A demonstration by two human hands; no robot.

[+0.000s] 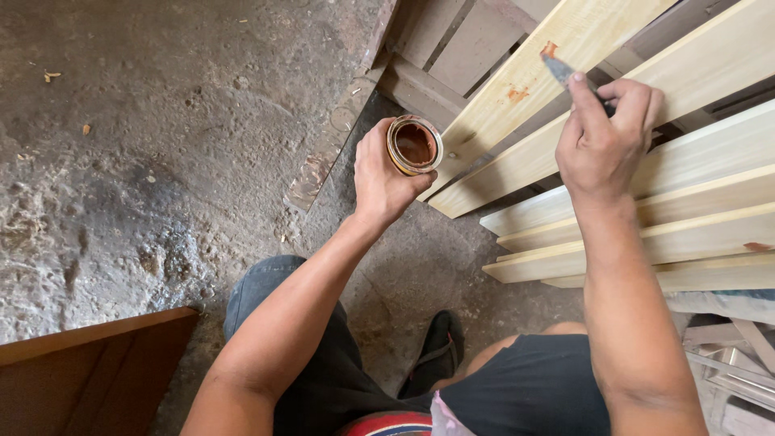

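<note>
Most of the putty knife [559, 69] is hidden inside the right hand [601, 137], only its dark blade showing, with a reddish-brown smear at the tip; the pale planks [694, 186] run out of view at the top and right edges, and what they rest on is hard to make out behind them. The left hand [381, 173] is wrapped closed around a small open tin [415, 144], fingers curled about its side, the rim and the red-brown filler inside turned up toward the camera; the tin hangs above the concrete floor [161, 161], just beside the lower end of the longest plank. The right hand is closed on the knife's handle, forefinger stretched along the blade, pressing the tip onto the top plank near a reddish spot [517, 94]. Both forearms reach forward from the bottom edge, the left angled inward, the right nearly straight up. A brown wooden panel [89, 371] lies at the floor's lower left corner
</note>
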